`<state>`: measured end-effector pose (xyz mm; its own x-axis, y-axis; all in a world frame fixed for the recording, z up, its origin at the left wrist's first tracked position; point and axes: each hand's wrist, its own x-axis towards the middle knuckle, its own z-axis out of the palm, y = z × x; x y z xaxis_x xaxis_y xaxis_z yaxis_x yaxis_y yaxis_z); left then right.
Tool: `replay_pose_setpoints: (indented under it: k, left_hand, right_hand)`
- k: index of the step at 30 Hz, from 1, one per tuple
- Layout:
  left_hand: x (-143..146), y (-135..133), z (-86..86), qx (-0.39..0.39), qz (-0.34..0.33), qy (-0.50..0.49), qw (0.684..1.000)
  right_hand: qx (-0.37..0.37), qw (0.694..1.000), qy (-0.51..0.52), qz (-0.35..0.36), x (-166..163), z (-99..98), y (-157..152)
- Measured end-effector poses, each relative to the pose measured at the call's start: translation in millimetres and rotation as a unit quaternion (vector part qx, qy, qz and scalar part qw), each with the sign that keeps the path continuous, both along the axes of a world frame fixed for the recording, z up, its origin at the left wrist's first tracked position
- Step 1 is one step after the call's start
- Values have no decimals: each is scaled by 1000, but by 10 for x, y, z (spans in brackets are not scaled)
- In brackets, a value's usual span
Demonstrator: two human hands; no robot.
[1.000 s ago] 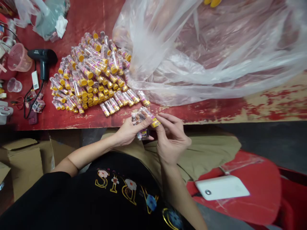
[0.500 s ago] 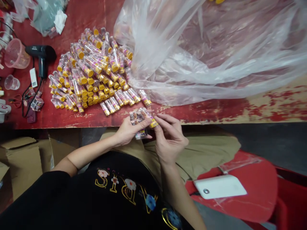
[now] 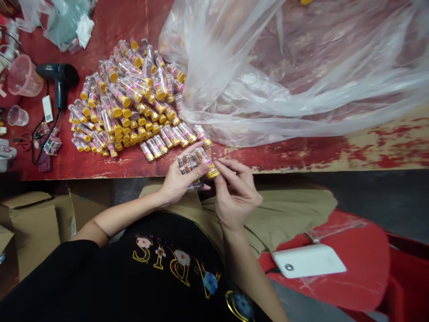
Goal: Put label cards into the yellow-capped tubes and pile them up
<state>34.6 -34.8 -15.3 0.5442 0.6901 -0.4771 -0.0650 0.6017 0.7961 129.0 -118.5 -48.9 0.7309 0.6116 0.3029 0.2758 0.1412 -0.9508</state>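
In front of my body, at the table's edge, my left hand [image 3: 174, 182] is closed around a small stack of printed labels [image 3: 186, 162]. Its thumb also presses on a clear tube with a yellow cap [image 3: 204, 158], which lies slanted over the labels. The fingers of my right hand [image 3: 237, 190] pinch that tube at its yellow end. Just beyond my hands, a short row of similar tubes [image 3: 167, 137] lies on the red table [image 3: 134, 166]. Behind the row rises a big pile of yellow-capped tubes [image 3: 124, 98].
A large clear plastic bag [image 3: 234, 98] spreads over the table's right side. To the left are a black hair dryer [image 3: 59, 78], a pink basket [image 3: 25, 76] and red scissors [image 3: 23, 141]. A white phone-like device [image 3: 308, 261] rests on a red stool [image 3: 362, 273] at my right.
My left hand has shifted slightly up and left with the labels, and its fingers now show behind the tube. The right hand still pinches the yellow end.
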Motion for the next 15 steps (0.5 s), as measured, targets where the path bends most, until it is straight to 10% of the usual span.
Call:
replay_pose_setpoints:
  k: [15]
  left_hand:
    - [18,2,4,3,-7,-5,1000]
  right_hand:
    - [-3,998,-29,-63,-19,-5,27]
